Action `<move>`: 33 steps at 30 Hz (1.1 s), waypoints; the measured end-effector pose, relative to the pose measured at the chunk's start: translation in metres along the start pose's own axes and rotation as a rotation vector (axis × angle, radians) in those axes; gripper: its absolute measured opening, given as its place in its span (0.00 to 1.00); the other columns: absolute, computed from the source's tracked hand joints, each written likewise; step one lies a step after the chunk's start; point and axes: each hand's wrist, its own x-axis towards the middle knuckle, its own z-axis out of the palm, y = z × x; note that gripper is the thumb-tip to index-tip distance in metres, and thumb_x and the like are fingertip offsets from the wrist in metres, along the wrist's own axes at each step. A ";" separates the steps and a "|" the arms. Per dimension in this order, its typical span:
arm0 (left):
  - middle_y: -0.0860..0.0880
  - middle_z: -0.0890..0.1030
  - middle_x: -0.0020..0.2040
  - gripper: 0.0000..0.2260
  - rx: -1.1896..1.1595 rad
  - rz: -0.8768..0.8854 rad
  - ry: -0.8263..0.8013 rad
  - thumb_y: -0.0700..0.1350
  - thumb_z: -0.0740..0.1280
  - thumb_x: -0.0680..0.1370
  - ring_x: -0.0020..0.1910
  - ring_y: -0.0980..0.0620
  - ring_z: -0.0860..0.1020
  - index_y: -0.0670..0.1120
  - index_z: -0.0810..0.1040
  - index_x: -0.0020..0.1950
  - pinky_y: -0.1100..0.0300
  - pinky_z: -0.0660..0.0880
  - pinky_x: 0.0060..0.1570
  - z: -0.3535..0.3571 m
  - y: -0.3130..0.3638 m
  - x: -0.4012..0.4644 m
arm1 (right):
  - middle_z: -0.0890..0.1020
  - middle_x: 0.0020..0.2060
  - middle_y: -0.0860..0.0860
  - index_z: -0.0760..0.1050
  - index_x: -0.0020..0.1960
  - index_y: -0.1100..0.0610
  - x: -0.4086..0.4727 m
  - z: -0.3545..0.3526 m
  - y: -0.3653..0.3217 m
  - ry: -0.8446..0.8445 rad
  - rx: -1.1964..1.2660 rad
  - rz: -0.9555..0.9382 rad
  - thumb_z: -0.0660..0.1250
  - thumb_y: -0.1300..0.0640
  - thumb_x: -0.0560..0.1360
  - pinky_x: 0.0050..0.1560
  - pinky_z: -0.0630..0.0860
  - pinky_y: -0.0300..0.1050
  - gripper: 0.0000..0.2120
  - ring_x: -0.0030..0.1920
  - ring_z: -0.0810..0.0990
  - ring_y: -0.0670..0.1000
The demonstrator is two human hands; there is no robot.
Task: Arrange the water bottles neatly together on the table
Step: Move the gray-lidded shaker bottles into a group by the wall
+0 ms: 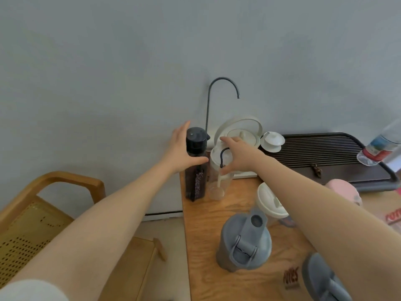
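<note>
A tall dark bottle (195, 177) with a black cap stands at the wooden table's (201, 227) far left corner. My left hand (181, 152) wraps around its upper part. Right beside it stands a clear bottle (217, 187) with a white lid and a dark loop. My right hand (235, 156) grips that lid from above. Nearer to me stand a grey bottle (244, 242) with a flip lid, another white-lidded clear bottle (271, 202), and a second grey bottle (323, 279) at the bottom edge, partly under my right arm. A pink bottle (345, 190) shows behind my forearm.
A white kettle (240, 132) under a curved tap (223, 83) and a white lidded cup (272, 140) stand against the wall. A dark slatted tea tray (325, 153) fills the back right, with a plastic bottle (384, 146) at its edge. A wooden rattan chair (32, 218) stands left of the table.
</note>
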 end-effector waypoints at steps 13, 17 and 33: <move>0.43 0.65 0.70 0.32 0.357 0.350 -0.041 0.48 0.74 0.68 0.65 0.41 0.67 0.46 0.65 0.69 0.46 0.68 0.62 -0.003 -0.009 0.018 | 0.58 0.73 0.58 0.42 0.75 0.51 0.011 -0.002 -0.001 0.019 0.046 0.020 0.78 0.50 0.62 0.67 0.64 0.52 0.56 0.72 0.61 0.58; 0.40 0.63 0.72 0.33 0.501 0.392 0.055 0.52 0.72 0.69 0.71 0.38 0.59 0.44 0.65 0.70 0.43 0.59 0.67 -0.003 -0.005 0.009 | 0.58 0.74 0.54 0.46 0.75 0.51 -0.031 -0.023 0.026 -0.016 0.047 0.070 0.74 0.47 0.66 0.69 0.60 0.48 0.49 0.73 0.60 0.54; 0.49 0.51 0.76 0.43 0.600 0.629 -0.636 0.63 0.73 0.63 0.69 0.47 0.64 0.56 0.54 0.71 0.51 0.70 0.63 0.050 0.061 -0.120 | 0.59 0.67 0.55 0.53 0.70 0.47 -0.086 0.035 0.102 -0.137 -0.590 -0.161 0.76 0.48 0.61 0.51 0.77 0.55 0.45 0.60 0.70 0.61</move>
